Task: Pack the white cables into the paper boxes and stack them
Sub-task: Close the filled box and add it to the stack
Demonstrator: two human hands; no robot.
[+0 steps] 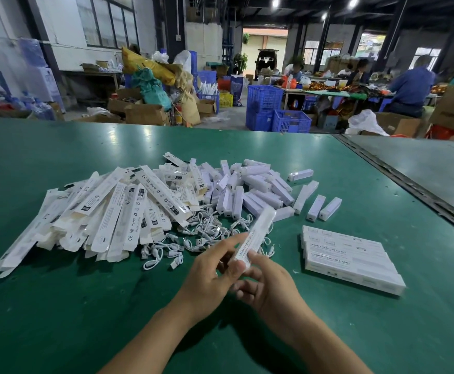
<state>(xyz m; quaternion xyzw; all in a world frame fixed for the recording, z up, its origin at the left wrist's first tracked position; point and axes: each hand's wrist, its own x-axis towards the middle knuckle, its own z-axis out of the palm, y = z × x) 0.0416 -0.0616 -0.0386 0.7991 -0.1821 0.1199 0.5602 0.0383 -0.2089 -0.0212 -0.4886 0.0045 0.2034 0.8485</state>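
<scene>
Near counter (58,306) front edge, left hand (209,276) and right hand (269,287) fingers pinch one paper box (255,236). Small stack (350,255) done at right; most white cables (193,236) and flat boxes (99,217) still unpacked, centre-left.

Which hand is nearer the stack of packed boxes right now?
Right. The right hand is left of the stack, not touching it; the left hand lies farther left. Both grip one box.

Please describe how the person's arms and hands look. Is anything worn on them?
The left hand and right hand are bare: no gloves, rings or watch show. The left forearm and right forearm carry no sleeve in view.
</scene>
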